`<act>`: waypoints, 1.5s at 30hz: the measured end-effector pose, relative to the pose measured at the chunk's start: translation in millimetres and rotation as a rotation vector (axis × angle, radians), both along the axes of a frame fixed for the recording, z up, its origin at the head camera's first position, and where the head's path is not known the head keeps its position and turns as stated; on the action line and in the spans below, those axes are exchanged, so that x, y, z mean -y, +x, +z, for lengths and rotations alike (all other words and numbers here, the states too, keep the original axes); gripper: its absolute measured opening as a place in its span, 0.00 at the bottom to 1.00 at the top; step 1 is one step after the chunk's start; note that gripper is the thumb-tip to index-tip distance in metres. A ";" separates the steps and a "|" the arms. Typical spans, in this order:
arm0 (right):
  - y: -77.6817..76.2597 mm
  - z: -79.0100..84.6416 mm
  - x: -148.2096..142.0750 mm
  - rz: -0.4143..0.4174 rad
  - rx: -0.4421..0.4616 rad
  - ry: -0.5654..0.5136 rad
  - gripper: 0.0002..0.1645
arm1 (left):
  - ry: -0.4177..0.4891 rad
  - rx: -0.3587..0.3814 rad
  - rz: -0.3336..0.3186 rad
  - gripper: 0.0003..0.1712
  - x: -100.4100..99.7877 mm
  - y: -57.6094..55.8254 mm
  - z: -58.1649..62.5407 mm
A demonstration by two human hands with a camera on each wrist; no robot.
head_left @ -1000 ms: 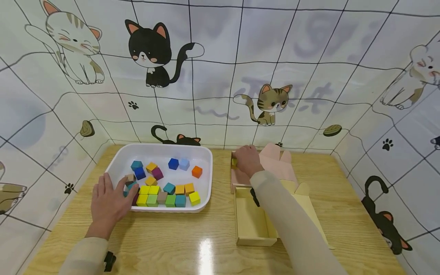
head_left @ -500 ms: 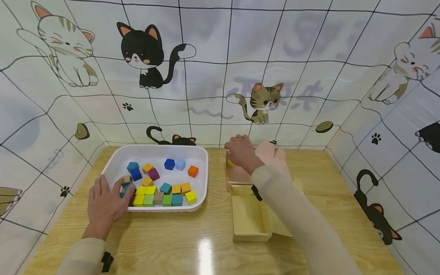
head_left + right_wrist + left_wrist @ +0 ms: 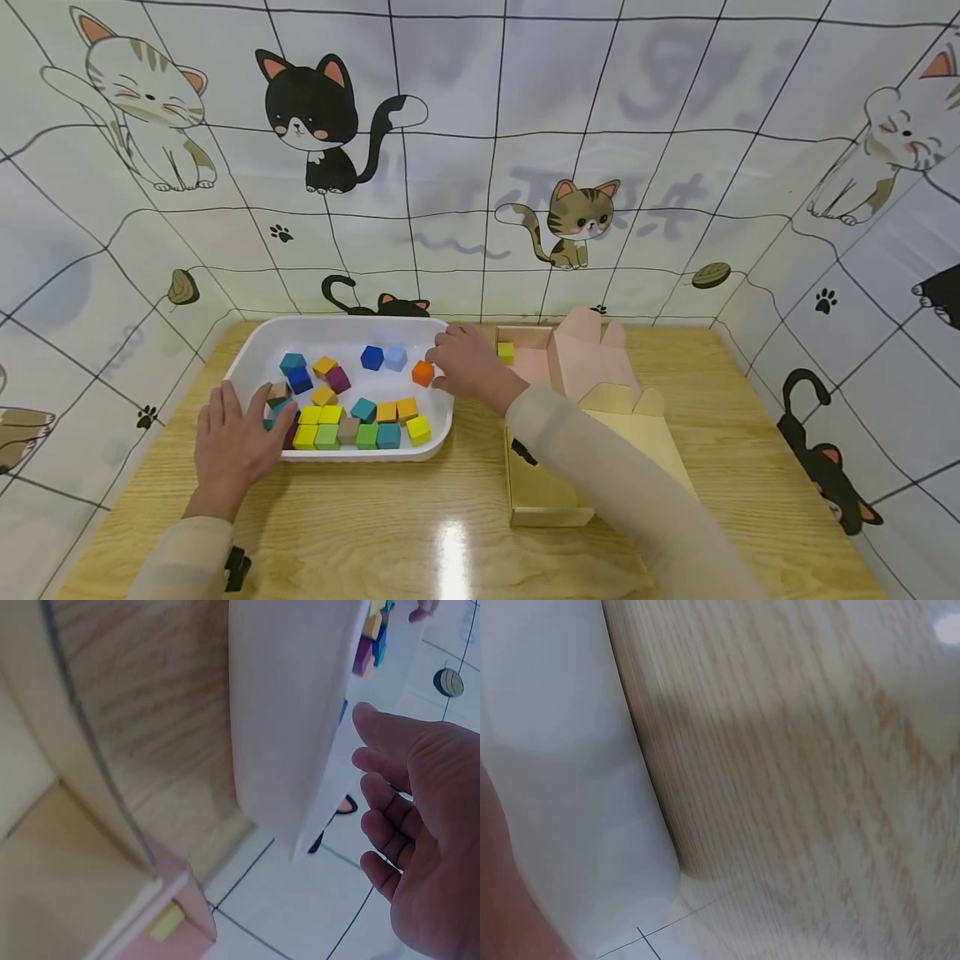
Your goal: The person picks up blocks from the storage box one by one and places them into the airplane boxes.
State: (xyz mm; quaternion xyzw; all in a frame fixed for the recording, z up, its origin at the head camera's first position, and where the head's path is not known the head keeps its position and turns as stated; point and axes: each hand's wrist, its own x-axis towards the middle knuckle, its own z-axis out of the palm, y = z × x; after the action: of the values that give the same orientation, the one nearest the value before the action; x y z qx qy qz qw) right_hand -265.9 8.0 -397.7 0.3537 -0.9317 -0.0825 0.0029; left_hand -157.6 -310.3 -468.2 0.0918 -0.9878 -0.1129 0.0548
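The white tray [image 3: 438, 429] holds several coloured wooden cubes, some in rows along its near side. My left hand [image 3: 236, 446] rests at its left front corner, fingers spread over the rim, hiding part of the cubes there. My right hand [image 3: 472, 367] hangs over the tray's right rim, fingertips right beside an orange cube [image 3: 423, 372]. In the right wrist view the right hand [image 3: 431, 810] has loosely bent fingers, with nothing between thumb and fingers. Blue [image 3: 372, 357] and light blue cubes [image 3: 395, 358] lie left of the orange one.
Right of the tray stands a pink box [image 3: 534, 336] with its lid folded back and a yellow cube [image 3: 506, 354] inside. Nearer lies an open yellow box [image 3: 551, 515], partly covered by my right sleeve. A cat-patterned backdrop [image 3: 465, 167] surrounds the wooden table [image 3: 360, 525].
My right hand has left the pink box and moved left to the tray's right end. The yellow cube now shows in that box. The left hand has stayed on the tray.
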 end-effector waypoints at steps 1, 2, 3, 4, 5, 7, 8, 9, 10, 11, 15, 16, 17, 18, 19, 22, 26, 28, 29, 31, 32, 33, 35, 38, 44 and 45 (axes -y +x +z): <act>2.4 -2.0 4.2 0.010 0.003 0.010 0.22 | 0.002 0.002 -0.001 0.44 -0.1 0.0 0.4; 4.6 -4.3 8.1 0.018 0.010 0.012 0.22 | 0.003 0.004 -0.003 0.44 -0.1 0.0 0.7; 6.4 -7.1 11.5 0.031 0.009 0.023 0.22 | 0.003 0.007 -0.004 0.44 0.1 -0.1 0.7; 8.1 -9.8 14.7 0.040 0.010 0.031 0.21 | 0.003 0.010 -0.004 0.45 0.3 -0.2 0.6; 9.6 -12.3 17.7 0.046 0.014 0.034 0.21 | 0.003 0.013 -0.004 0.45 0.5 -0.2 0.5; 12.2 -16.9 23.0 0.057 0.024 0.035 0.21 | 0.000 0.017 -0.003 0.45 1.6 -0.5 -0.4; 13.1 -19.3 25.3 0.063 0.032 0.031 0.21 | -0.003 0.018 -0.004 0.45 2.2 -0.5 -0.7; 13.8 -21.2 27.5 0.065 0.036 0.034 0.21 | -0.004 0.018 -0.003 0.45 2.4 -0.6 -1.1; 14.5 -22.8 29.5 0.062 0.048 0.028 0.21 | -0.004 0.017 -0.003 0.45 2.5 -0.6 -1.3; 14.8 -24.5 31.3 0.059 0.058 0.027 0.22 | -0.005 0.017 -0.004 0.45 3.0 -0.6 -1.5; 15.0 -31.0 35.7 0.044 0.081 0.041 0.22 | -0.006 0.013 -0.005 0.45 3.2 -0.7 -1.6; 15.0 -32.4 36.5 0.042 0.083 0.044 0.22 | -0.006 0.014 -0.006 0.45 3.6 -0.6 -1.6; 15.0 -33.8 37.0 0.040 0.087 0.046 0.22 | -0.006 0.015 -0.007 0.45 3.9 -0.6 -1.6; 15.1 -34.8 37.5 0.036 0.091 0.046 0.21 | -0.005 0.016 -0.007 0.45 3.5 -0.5 -1.4; 15.1 -35.6 37.8 0.033 0.094 0.045 0.21 | -0.006 0.017 -0.007 0.45 3.4 -0.4 -1.3; 15.6 -37.0 38.1 0.023 0.100 0.039 0.20 | -0.005 0.021 -0.007 0.45 2.8 -0.4 -1.1; 16.1 -37.6 38.4 0.025 0.100 0.028 0.20 | -0.003 0.022 -0.003 0.45 1.9 -0.5 -1.1; 15.8 -37.9 38.8 0.029 0.095 0.030 0.19 | -0.003 0.020 -0.001 0.45 1.5 -0.5 -1.0; 15.6 -38.3 39.1 0.032 0.092 0.032 0.19 | -0.003 0.019 0.000 0.45 1.5 -0.5 -0.9; 15.0 -38.7 39.7 0.030 0.089 0.036 0.18 | -0.001 0.017 0.001 0.45 1.1 -0.5 -0.5; 14.6 -39.0 40.1 0.029 0.089 0.039 0.18 | 0.000 0.017 0.001 0.45 1.2 -0.5 -0.3; 14.1 -39.5 40.6 0.029 0.091 0.038 0.18 | 0.001 0.017 0.001 0.45 1.3 -0.5 -0.1; 13.2 -40.5 41.4 0.027 0.095 0.037 0.18 | 0.001 0.018 -0.001 0.45 2.4 -0.5 -0.4; 12.3 -42.2 42.6 0.028 0.103 0.035 0.20 | 0.000 0.017 -0.004 0.46 4.1 -0.6 -1.9; 11.4 -43.0 43.0 0.036 0.100 0.034 0.20 | 0.000 0.008 -0.004 0.45 2.7 0.0 -2.3; 11.1 -42.9 43.0 0.038 0.099 0.034 0.20 | 0.003 0.005 -0.004 0.45 2.2 0.1 -2.2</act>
State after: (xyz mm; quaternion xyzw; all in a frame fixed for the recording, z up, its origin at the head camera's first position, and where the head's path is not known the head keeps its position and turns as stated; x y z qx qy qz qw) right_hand -254.8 -35.0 -440.5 0.3750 -0.9223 -0.0805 -0.0476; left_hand -157.5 -312.5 -470.4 0.0902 -0.9880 -0.1140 0.0520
